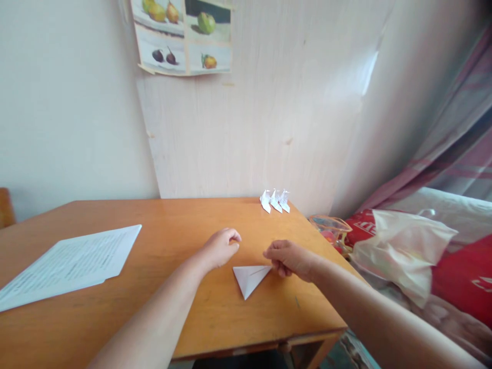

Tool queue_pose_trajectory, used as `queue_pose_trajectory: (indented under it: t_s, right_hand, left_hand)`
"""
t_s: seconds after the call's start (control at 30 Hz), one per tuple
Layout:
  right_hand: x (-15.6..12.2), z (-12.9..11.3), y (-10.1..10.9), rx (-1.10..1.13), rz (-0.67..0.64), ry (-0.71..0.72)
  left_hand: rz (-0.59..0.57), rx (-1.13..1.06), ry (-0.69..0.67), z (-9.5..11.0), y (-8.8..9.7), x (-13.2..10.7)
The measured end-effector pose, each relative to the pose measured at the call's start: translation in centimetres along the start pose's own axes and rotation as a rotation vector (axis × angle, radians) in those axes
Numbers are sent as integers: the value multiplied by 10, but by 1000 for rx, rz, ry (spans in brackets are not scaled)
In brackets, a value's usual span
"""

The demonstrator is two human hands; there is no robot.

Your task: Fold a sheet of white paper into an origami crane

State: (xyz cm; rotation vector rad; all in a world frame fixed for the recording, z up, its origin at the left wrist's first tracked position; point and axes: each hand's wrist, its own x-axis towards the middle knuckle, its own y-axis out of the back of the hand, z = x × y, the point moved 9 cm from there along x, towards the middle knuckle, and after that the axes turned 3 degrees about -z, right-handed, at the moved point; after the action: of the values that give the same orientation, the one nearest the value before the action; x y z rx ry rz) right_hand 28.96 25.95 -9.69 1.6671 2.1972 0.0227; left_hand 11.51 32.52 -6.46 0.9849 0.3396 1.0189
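A white sheet of paper folded into a triangle [249,279] lies flat on the wooden table, one point towards me and a crease line near its right corner. Just above and left of it hovers my left hand [223,247], fingers loosely curled, with a gap between thumb and fingers and nothing held. My right hand [290,259] is closed beside the triangle's right corner, its fingers bent inward. No object shows in it, and whether it touches the paper I cannot tell.
Three folded paper cranes [274,201] stand in a row at the table's back right. Printed sheets [77,261] lie on the left of the table [165,225]. Beyond its right edge are a pale plastic bag [400,251] and red bags [465,277]. A wall rises behind.
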Motion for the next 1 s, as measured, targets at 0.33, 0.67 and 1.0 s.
queue_pose_trajectory:
  t_s: [0.33, 0.67, 1.0]
  right_hand:
    - [58, -32, 24, 50, 175, 212]
    - [62, -13, 7, -136, 149, 314]
    - [45, -30, 6, -472, 210, 323]
  left_hand:
    - [-144, -186, 63, -4, -8, -16]
    - [-434, 125, 138, 30, -17, -47]
    - [-305, 89, 19, 34, -9, -41]
